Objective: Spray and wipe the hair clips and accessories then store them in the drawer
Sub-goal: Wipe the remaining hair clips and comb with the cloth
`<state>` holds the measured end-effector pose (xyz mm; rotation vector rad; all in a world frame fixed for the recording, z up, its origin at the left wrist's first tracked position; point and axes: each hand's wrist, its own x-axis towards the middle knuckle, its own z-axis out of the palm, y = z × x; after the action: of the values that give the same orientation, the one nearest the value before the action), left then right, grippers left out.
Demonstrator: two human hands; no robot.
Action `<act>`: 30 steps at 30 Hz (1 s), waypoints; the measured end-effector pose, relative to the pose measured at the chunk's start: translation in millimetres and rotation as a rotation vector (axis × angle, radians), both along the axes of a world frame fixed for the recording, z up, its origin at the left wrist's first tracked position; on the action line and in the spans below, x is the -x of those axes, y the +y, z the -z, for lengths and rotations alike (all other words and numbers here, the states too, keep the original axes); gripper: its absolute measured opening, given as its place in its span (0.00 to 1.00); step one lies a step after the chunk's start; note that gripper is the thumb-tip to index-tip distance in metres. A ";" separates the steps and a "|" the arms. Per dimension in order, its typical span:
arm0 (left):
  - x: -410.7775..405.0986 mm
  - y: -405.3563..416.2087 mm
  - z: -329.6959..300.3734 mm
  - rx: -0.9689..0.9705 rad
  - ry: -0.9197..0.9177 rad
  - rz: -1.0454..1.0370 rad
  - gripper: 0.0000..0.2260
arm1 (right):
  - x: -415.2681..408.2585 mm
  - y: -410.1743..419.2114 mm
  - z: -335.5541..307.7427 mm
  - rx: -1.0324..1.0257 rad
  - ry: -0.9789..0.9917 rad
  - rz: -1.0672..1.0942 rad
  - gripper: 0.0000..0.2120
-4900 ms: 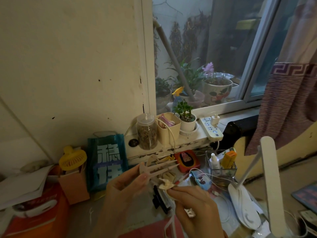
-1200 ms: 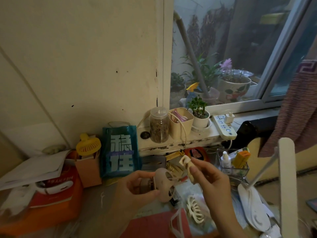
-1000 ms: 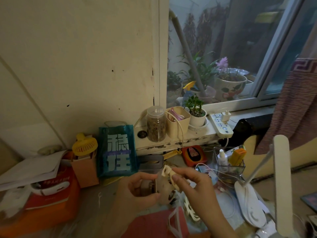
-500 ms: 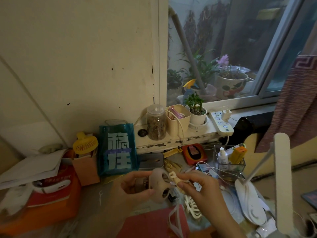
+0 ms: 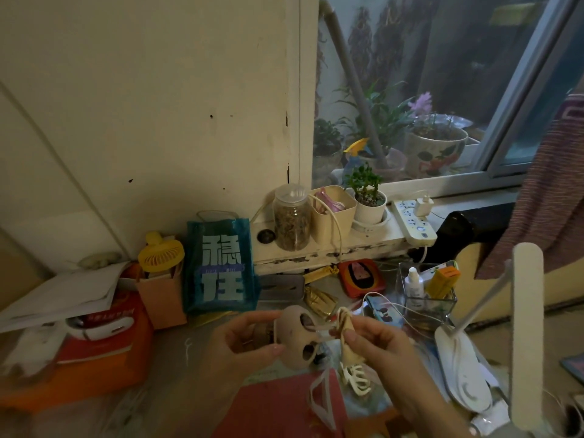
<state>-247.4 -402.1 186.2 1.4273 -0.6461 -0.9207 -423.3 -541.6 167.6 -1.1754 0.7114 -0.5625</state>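
My left hand (image 5: 243, 341) grips a rounded beige hair clip (image 5: 295, 336) with two oval holes, held above the cluttered desk. My right hand (image 5: 376, 343) pinches a small folded cream wipe cloth (image 5: 346, 330) against the clip's right side. A cream claw clip (image 5: 355, 377) lies on the desk just below my right hand. A small white spray bottle (image 5: 414, 281) stands in a clear glass box (image 5: 426, 306) to the right. No drawer is visible.
A blue printed bag (image 5: 219, 267), yellow fan (image 5: 161, 256) and orange box (image 5: 94, 352) crowd the left. A jar (image 5: 290, 218), beige cup (image 5: 333, 213), potted plant (image 5: 368, 197) and power strip (image 5: 414, 221) line the sill. A white desk lamp (image 5: 524, 336) rises at right.
Earlier my left hand held a pronged clip; now it holds the rounded beige clip. Over the last second my right hand brought the cloth down against that clip.
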 end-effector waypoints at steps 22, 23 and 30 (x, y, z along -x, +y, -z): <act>-7.8 161.4 148.1 -0.382 0.274 -0.622 0.14 | -115.8 98.4 133.3 0.327 0.452 -0.555 0.07; -10.6 171.9 153.9 -0.400 0.280 -0.645 0.14 | -124.2 108.4 141.4 0.338 0.471 -0.580 0.07; -64.9 228.4 189.5 -0.456 0.254 -0.722 0.16 | -189.6 174.7 181.2 0.377 0.583 -0.594 0.07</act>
<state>-182.5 -173.8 -3.3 1.7289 0.2945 -0.6603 -233.7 -366.9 -13.6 -1.8478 0.7071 0.1731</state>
